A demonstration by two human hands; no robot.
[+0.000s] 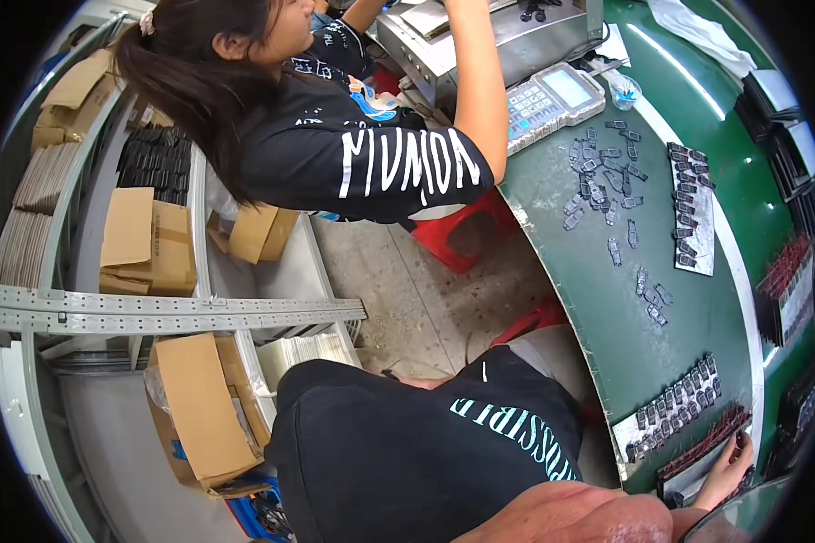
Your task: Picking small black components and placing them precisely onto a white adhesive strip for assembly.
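Forearm cut off, right hand (726, 471) touching tray (697, 450)

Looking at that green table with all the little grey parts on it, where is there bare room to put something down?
The green table is bare along its near edge, between the scattered grey parts above and the sheet of lined-up parts by the right hand. Another free strip lies right of the upper sheet. The far right rim is crowded with dark trays.
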